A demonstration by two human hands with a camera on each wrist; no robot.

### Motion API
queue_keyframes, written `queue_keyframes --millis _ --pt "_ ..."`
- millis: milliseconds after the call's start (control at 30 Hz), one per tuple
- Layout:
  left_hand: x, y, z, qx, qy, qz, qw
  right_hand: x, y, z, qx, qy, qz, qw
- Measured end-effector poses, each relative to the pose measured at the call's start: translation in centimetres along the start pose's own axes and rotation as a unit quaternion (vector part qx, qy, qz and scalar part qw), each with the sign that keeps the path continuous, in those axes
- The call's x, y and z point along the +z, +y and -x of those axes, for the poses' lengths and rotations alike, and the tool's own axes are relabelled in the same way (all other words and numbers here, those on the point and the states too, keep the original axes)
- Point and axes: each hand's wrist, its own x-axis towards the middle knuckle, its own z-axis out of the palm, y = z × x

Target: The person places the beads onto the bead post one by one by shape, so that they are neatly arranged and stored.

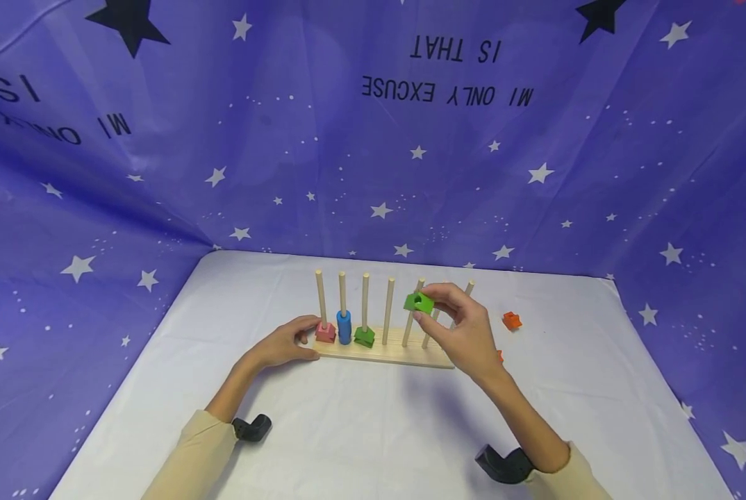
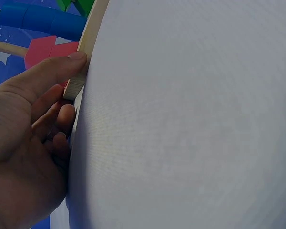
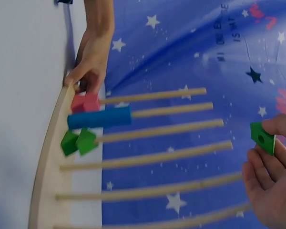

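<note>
A wooden peg stand (image 1: 379, 353) with a row of upright pegs stands on the table. My left hand (image 1: 282, 344) grips its left end, the thumb (image 2: 62, 69) on the front edge and the fingers curled behind. Pink blocks (image 1: 326, 334) sit on the leftmost peg, a blue cylinder stack (image 1: 344, 328) on the second, and green blocks (image 1: 365, 338) on the third. Above the stand, my right hand (image 1: 469, 337) pinches a green block (image 3: 269, 146) with a hole through it, near the top of a bare peg. That hand partly hides the rightmost pegs.
An orange block (image 1: 512, 321) lies on the white tablecloth (image 1: 373, 430) right of the stand. Another orange piece (image 1: 500, 356) is mostly hidden behind my right hand. A purple star-print curtain (image 1: 323, 153) rises behind and beside the table.
</note>
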Motion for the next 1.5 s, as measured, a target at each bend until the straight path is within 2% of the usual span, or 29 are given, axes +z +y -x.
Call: queue_keyframes --millis 267,400,567,800,900,1167,1500 --pt "0.0 0.0 -0.2 -0.004 0.0 0.001 1.0 3.9 -0.5 -2.6 0.005 0.015 -0.038 0.9991" --pt "0.0 -0.1 -0.1 -0.005 0.001 0.0 1.0 5.5 -1.7 -3.6 0.006 0.028 -0.029 0.9992" --pt "0.0 -0.2 -0.2 -0.001 0.002 0.007 1.0 6.6 -3.4 -4.5 0.016 0.038 -0.027 0.9988" --pt "0.1 -0.3 -0.1 0.005 0.001 0.007 1.0 7.4 -2.7 -4.7 0.052 0.044 -0.009 0.9976" --pt "0.1 -0.2 -0.1 0.002 0.002 0.006 1.0 7.8 -2.0 -4.4 0.063 0.05 -0.013 0.9967" --pt "0.2 -0.3 0.0 0.002 0.004 0.007 1.0 9.1 3.7 -2.5 0.107 0.06 -0.062 0.9905" --pt "0.0 -0.1 0.1 0.007 0.003 0.009 0.9999 10.7 9.1 1.3 0.23 0.028 -0.027 0.9724"
